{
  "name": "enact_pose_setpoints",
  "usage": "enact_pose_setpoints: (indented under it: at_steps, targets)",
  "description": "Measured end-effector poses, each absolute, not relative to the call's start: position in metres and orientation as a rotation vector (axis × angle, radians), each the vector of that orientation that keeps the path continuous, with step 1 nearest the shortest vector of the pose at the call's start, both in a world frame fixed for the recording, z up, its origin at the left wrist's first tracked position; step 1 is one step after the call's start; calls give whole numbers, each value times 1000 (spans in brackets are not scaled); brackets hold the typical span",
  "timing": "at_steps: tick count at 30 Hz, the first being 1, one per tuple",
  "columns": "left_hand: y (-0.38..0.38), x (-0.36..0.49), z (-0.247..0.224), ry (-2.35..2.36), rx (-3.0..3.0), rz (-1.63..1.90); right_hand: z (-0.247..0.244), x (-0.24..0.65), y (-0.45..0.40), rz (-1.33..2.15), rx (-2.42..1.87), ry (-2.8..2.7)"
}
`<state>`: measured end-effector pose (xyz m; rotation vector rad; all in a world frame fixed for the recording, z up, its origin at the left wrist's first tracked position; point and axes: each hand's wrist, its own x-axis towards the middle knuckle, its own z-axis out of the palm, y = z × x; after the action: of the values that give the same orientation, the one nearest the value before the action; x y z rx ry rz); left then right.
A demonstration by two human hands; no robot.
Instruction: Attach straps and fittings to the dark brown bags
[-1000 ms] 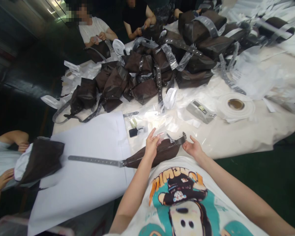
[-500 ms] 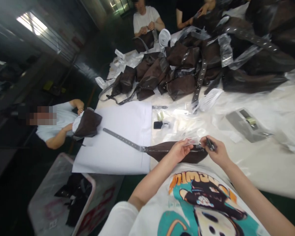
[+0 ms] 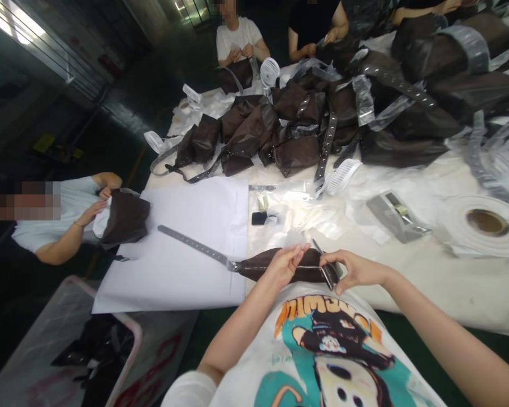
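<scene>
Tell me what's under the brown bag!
The dark brown fabric bag rests over the edge of a white paper sheet and clear plastic film. The spot right beneath it is hidden, because the bag covers it.

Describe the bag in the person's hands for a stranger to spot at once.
A white sheet lies on the table. Beside it, the left hand and right hand hold a dark brown fabric bag, whose long grey perforated strap alone stretches across that sheet.
</scene>
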<state>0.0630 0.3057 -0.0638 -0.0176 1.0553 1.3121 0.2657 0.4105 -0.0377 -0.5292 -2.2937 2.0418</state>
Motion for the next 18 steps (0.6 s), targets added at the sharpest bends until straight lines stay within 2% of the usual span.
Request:
enact_pose_setpoints:
  at_steps: [6, 14, 18]
  targets:
    - [305, 64, -65, 1172, 63, 1376, -52, 260, 410, 2159, -416, -2044]
    - [312, 65, -70, 1255, -17, 1593, -63, 239, 394, 1762, -986, -1705]
    - [312, 66, -68, 1225, -72, 1602, -68, 227, 387, 1515, -1095, -1713]
